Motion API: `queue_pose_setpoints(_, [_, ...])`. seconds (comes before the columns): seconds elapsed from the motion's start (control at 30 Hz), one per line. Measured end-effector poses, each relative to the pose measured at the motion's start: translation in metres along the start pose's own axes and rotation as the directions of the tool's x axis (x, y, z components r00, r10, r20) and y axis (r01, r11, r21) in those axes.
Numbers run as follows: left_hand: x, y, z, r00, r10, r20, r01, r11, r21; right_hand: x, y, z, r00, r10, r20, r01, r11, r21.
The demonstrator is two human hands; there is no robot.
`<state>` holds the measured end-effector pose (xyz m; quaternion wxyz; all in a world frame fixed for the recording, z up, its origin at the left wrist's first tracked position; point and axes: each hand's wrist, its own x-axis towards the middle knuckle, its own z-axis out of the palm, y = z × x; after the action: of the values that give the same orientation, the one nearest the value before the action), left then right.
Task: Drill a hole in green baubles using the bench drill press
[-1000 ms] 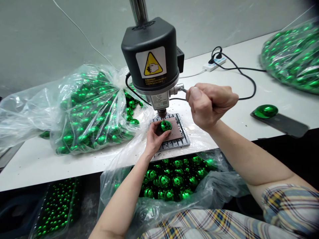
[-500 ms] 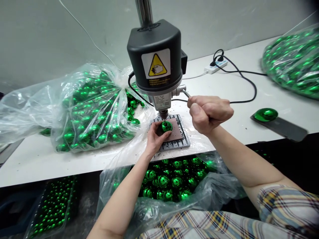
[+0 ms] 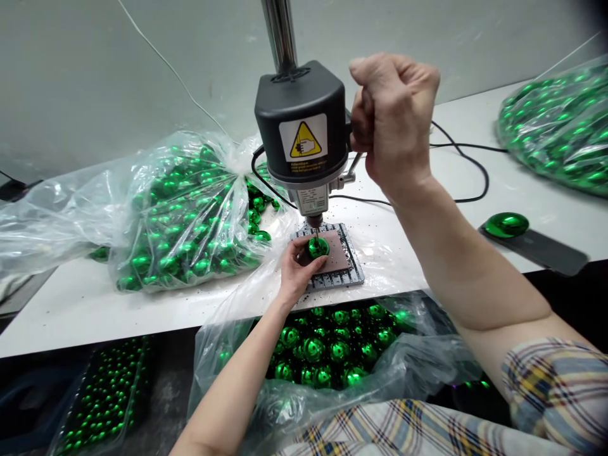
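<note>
My left hand [image 3: 299, 269] pinches a shiny green ball [image 3: 318, 247] between thumb and fingers. The ball rests on a pinkish-brown pad [image 3: 338, 253] over the slotted metal base [image 3: 357, 277] of a small drill press [image 3: 304, 120]. Directly above the ball hangs the thin drill bit [image 3: 316, 232]; I cannot tell whether its tip is in the ball. My right hand [image 3: 396, 114] is raised to the right of the black motor housing, its fingers closed around the press's feed lever [image 3: 354, 166]. The lever's upper end is hidden in my fist.
A clear bag [image 3: 180, 215] of green balls lies left of the press, another [image 3: 555, 126] at the far right. An open bag [image 3: 327, 345] of balls sits below the table edge. A green piece [image 3: 507, 224] lies on a phone [image 3: 541, 247]. Dark shavings dot the base.
My right hand has swung up with the lever, from beside the base to beside the motor housing. The drill bit now shows above the ball. My left hand keeps its hold; the view shifted slightly.
</note>
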<state>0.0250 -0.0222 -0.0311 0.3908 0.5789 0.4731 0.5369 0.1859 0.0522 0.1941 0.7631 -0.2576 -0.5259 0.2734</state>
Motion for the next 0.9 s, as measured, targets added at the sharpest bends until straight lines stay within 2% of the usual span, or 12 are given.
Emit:
queue_pose_setpoints(0.1, [-0.012,0.008,-0.007,0.997,0.026,-0.068,-0.019,0.995,0.102,0.010,-0.003,0.005,0.983,0.182,-0.029,-0.181,0.983,0.025])
queue_pose_setpoints(0.17, [-0.021,0.013,-0.013,0.995,0.031,-0.092,-0.020,0.993,0.118,0.012,-0.003,0.005,0.975,0.223,-0.022,-0.222,0.974,0.046])
queue_pose_setpoints(0.47, [-0.053,0.036,-0.039,0.989,0.043,-0.145,-0.047,0.998,-0.028,0.014,0.001,0.006,0.974,0.224,-0.029,-0.219,0.969,0.113])
queue_pose_setpoints(0.6, [-0.060,0.040,-0.045,0.986,0.035,-0.165,-0.040,0.999,-0.025,0.015,0.007,0.005,0.984,0.171,-0.043,-0.163,0.976,0.141])
queue_pose_setpoints(0.7, [-0.063,0.043,-0.048,0.978,0.085,-0.188,-0.085,0.996,0.007,0.016,0.014,0.003,0.992,0.121,-0.037,-0.115,0.984,0.139])
queue_pose_setpoints(0.9, [-0.068,0.044,-0.055,0.966,0.155,-0.207,-0.134,0.985,0.109,0.018,0.016,-0.001,0.991,0.132,-0.033,-0.128,0.985,0.114])
